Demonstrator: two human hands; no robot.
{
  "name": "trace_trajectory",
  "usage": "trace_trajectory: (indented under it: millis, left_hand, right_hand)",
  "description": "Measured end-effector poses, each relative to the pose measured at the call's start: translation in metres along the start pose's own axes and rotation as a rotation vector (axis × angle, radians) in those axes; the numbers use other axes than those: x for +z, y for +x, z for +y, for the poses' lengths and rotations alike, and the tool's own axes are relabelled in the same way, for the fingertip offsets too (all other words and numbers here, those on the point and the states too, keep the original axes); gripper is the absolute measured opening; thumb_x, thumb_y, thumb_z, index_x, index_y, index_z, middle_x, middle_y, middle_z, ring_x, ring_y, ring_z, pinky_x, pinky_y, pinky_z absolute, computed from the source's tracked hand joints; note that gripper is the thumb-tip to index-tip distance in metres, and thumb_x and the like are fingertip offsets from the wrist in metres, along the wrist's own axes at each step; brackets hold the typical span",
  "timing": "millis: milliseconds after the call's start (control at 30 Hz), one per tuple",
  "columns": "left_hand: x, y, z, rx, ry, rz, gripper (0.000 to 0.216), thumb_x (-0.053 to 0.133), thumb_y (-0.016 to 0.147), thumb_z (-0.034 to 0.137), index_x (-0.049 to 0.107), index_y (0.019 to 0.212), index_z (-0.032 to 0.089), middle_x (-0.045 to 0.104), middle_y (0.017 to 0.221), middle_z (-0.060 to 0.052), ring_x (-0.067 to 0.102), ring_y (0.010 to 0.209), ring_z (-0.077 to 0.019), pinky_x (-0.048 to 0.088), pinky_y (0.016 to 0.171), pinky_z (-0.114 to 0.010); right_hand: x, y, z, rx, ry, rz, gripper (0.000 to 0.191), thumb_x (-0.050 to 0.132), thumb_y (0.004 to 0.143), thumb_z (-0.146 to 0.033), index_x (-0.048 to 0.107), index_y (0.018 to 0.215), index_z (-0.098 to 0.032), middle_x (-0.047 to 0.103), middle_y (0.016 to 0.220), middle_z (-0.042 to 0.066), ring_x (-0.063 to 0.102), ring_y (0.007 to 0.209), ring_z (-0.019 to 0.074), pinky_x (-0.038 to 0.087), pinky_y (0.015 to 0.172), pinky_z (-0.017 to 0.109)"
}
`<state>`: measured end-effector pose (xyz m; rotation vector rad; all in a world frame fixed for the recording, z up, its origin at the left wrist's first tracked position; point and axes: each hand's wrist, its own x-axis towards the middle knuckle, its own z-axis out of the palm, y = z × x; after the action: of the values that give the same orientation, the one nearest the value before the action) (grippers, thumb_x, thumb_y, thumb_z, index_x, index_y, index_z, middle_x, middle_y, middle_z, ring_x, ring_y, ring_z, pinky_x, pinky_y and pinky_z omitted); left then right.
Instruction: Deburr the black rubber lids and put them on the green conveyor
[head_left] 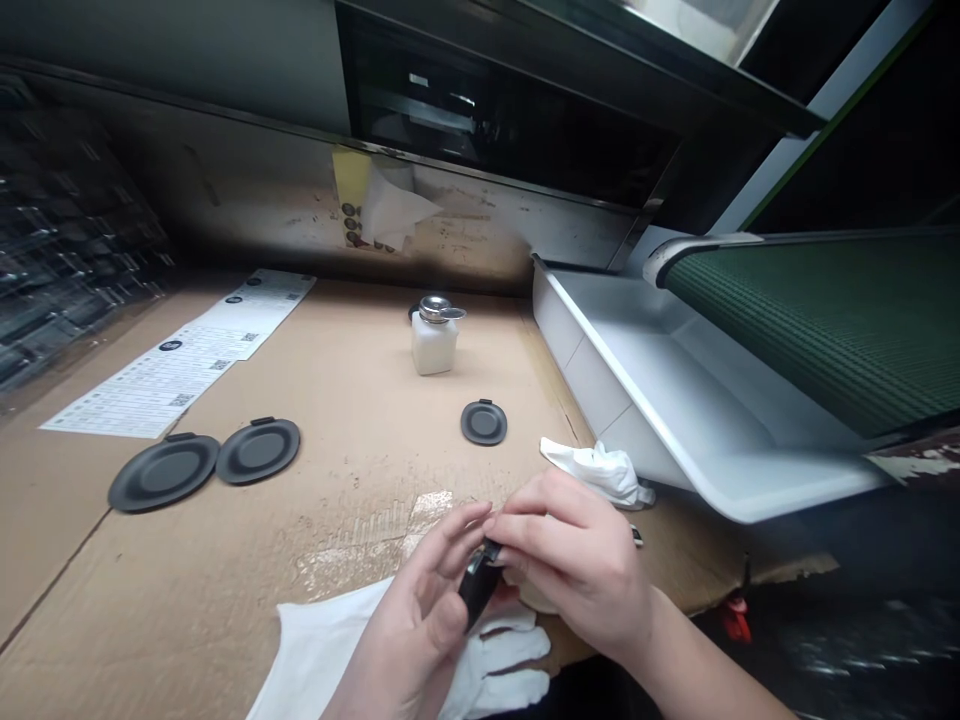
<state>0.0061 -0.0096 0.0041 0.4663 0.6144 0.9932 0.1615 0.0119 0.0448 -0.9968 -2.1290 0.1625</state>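
My left hand (431, 610) is closed around a small black glossy part (481, 585), held tilted between thumb and fingers. With its fingertips pinched, my right hand (574, 555) grips the upper end of the same part. Fingers cover much of it, so its full shape is hidden. Below both hands lies a white glove (506, 665) on the cardboard. Just beyond them is a dark oval lid-like piece with a small tab (484, 423). Two more dark lid-like pieces (259, 450) lie side by side at the left.
A white pump bottle (433, 345) stands further back. At right, a white tray (652, 420) sits under a green conveyor belt (832, 310), with crumpled white cloth (600, 470) beside it. Printed label sheets (161, 385) lie left, near stacked clear plastic (67, 220). Cardboard (360, 400) covers the table.
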Motion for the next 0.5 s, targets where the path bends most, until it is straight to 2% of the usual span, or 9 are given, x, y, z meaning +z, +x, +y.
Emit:
trace_trajectory:
  millis: [100,233,367,500]
  left_hand:
    - [0.001,0.002,0.001,-0.012,-0.062,0.004,0.038,0.046,0.084,0.041,0.057,0.115,0.023,0.055,0.123,-0.013,0.054,0.105,-0.0299,0.045,0.083,-0.043]
    - [-0.001,0.004,0.002,-0.028,-0.020,-0.008,0.035,0.051,0.083,0.033,0.056,0.115,0.020,0.060,0.111,-0.015,0.056,0.096,-0.0265,0.044,0.081,-0.040]
    - [-0.005,0.005,0.000,-0.035,-0.027,-0.024,0.030,0.056,0.080,0.028,0.061,0.108,0.020,0.064,0.100,-0.012,0.058,0.087,-0.0223,0.045,0.077,-0.035]
    - [-0.009,0.007,-0.002,-0.048,-0.027,-0.052,0.025,0.061,0.076,0.028,0.066,0.099,0.020,0.067,0.093,-0.011,0.060,0.082,-0.0211,0.046,0.075,-0.032]
  right_hand:
    - [0.001,0.017,0.028,0.169,-0.236,-0.097,0.019,0.045,0.091,-0.025,0.063,0.088,-0.020,0.063,0.081,0.001,0.055,0.077,0.0109,0.045,0.071,0.022]
    - [0.001,0.042,0.081,0.478,-0.593,-0.199,0.023,0.040,0.092,-0.023,0.061,0.085,-0.018,0.061,0.084,0.003,0.056,0.080,0.0132,0.045,0.071,0.026]
    - [0.008,0.060,0.116,0.589,-0.749,-0.285,0.018,0.048,0.089,-0.026,0.059,0.085,-0.012,0.060,0.088,0.004,0.057,0.082,0.0149,0.048,0.071,0.031]
    - [0.015,0.071,0.119,0.599,-0.780,-0.378,0.020,0.052,0.088,-0.031,0.059,0.089,-0.012,0.061,0.087,0.003,0.059,0.079,0.0131,0.050,0.071,0.031]
